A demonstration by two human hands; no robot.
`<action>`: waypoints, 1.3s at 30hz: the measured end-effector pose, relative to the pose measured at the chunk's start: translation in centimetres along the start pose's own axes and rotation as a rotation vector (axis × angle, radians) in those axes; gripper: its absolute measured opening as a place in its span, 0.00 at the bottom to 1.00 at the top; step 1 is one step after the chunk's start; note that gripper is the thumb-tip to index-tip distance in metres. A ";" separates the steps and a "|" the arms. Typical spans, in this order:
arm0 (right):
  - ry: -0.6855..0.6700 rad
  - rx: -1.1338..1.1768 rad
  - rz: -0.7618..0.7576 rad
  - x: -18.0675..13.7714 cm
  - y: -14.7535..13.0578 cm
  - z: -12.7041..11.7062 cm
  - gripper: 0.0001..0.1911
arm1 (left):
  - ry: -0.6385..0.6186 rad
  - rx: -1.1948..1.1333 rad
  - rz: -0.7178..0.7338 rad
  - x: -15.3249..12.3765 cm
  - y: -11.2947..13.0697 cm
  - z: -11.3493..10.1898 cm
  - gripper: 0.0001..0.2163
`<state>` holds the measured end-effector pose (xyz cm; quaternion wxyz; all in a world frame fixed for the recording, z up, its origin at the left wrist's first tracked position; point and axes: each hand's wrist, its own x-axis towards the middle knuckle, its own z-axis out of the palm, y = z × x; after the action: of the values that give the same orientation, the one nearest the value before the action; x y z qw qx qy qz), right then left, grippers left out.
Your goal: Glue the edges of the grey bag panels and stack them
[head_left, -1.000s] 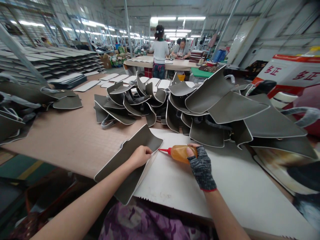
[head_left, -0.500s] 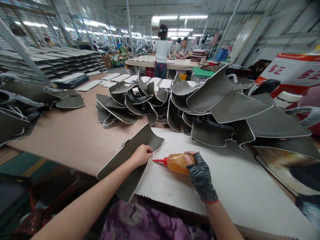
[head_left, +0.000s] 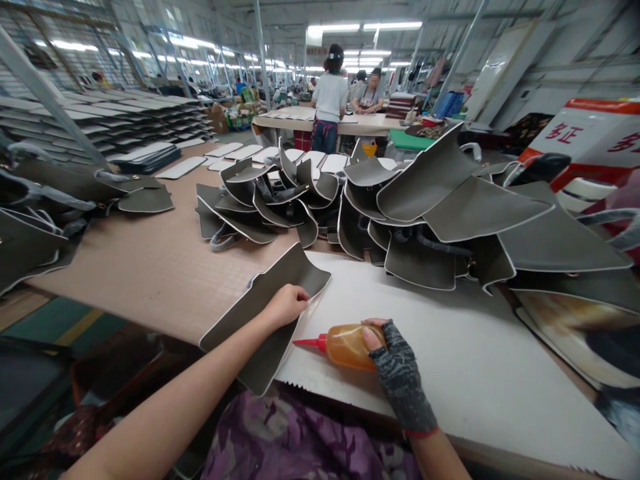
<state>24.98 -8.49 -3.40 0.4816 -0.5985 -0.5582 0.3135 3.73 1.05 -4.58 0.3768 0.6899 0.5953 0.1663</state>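
A grey bag panel (head_left: 270,288) with a pale edge lies at a slant over the near edge of the white board (head_left: 480,360). Bare and with its fingers curled, my left hand (head_left: 289,304) grips the panel by its right edge. In a dark fingerless knit glove, my right hand (head_left: 397,353) is wrapped around a squeeze bottle (head_left: 347,345) of amber liquid. The bottle lies nearly level, and its red nozzle tip is at the panel's right edge, below my left hand. Whether the tip touches the edge I cannot tell.
Several grey bag pieces (head_left: 435,187) with wrapped handles are heaped behind the board. More grey pieces (head_left: 30,233) lie at the left of the brown tabletop (head_left: 130,260). White-topped panels (head_left: 185,168) lie farther back. Two people (head_left: 330,100) are at a far table.
My right hand has brought the bottle nearer to me and left, so the nozzle has slid down along the panel's edge. My left hand keeps its hold. The view has shifted slightly.
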 end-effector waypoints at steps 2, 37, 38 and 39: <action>-0.010 0.003 0.008 -0.4 -0.1 0.1 0.12 | -0.004 0.007 -0.004 -0.1 0.2 -0.1 0.11; -0.191 1.398 0.688 1.8 3.9 -1.8 0.23 | 0.145 0.761 0.273 -1.9 0.6 2.7 0.14; -0.193 1.390 0.686 1.8 3.9 -1.8 0.23 | 0.138 0.760 0.250 -1.3 0.7 2.8 0.16; -0.191 1.382 0.684 1.8 3.9 -1.8 0.22 | 0.135 0.754 0.221 -0.7 0.9 3.0 0.17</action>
<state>28.33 -6.82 -6.11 0.5720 -0.2718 -0.0594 0.7717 6.24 -0.58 -5.72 0.0370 0.8272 0.5604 0.0205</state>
